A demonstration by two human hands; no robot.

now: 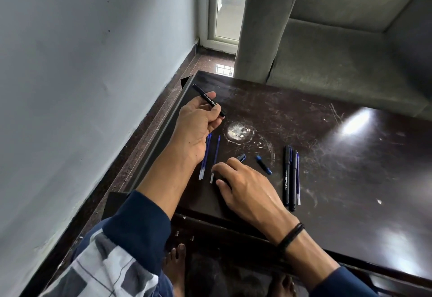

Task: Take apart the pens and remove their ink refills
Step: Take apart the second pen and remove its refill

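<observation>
Left hand (pixel 196 121), left of centre frame, is pinching a black pen barrel (pixel 208 100) between thumb and fingers, clear of the table; barrel is pointing toward upper left, white lettering showing. Fingers are closed on it.

Right hand (pixel 243 186), lower centre, is lying palm-down on the dark table (pixel 350 156), fingers curled together over something dark. Can't tell what it is, or whether it's actually being gripped. A black band (pixel 291 236) is sitting on that wrist.

Just beyond the right fingertips a black cap piece (pixel 241 157) is poking out. To its right, apart from it, a short black-and-blue pen section (pixel 264 164) is lying loose.

Between the two hands, three blue ink refills are lying on the table: a pair (pixel 205 156) touching side by side just under the left palm, and a single (pixel 216 156) near them on the right.

Further right, well apart from the hands: two black pens (pixel 289 177) lying side by side, lengthwise toward the camera, with one more blue refill (pixel 298 179) just beside them on the right.

No containers in frame; everything is sitting straight on the scratched tabletop. A worn pale ring mark (pixel 238 133) is showing mid-table. Grey sofa (pixel 327 27) is filling the upper right, grey wall (pixel 93 62) the left.
</observation>
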